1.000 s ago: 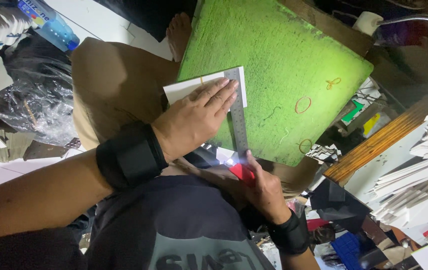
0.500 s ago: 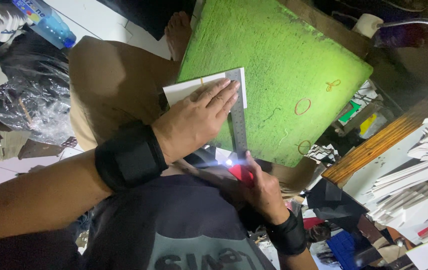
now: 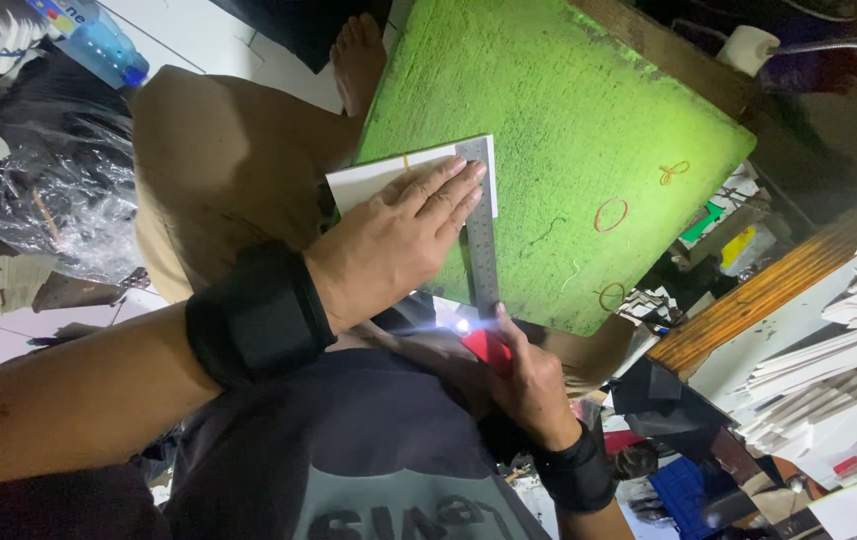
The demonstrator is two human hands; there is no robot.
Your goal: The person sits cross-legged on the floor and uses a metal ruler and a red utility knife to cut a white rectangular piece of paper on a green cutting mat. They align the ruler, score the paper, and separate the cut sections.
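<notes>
A green cutting mat (image 3: 569,120) rests on my lap. On its near-left part lies a stack of white card (image 3: 374,180) with a steel ruler (image 3: 481,240) along its right edge. My left hand (image 3: 399,240), with a black wrist band, presses flat on the card and ruler. My right hand (image 3: 529,380), also in a black wrist band, grips a red-handled cutter (image 3: 489,348) at the ruler's near end, where a bright glint shows.
Several rubber bands (image 3: 611,214) lie on the mat. A bare foot (image 3: 359,55) and a plastic bottle (image 3: 99,45) sit on the white floor beyond. A clear plastic bag (image 3: 39,200) is at left. Stacks of white card (image 3: 849,340) and a wooden edge (image 3: 769,290) are at right.
Almost nothing has moved. The left hand stays pressed on the ruler and the right hand stays at its near end with the cutter.
</notes>
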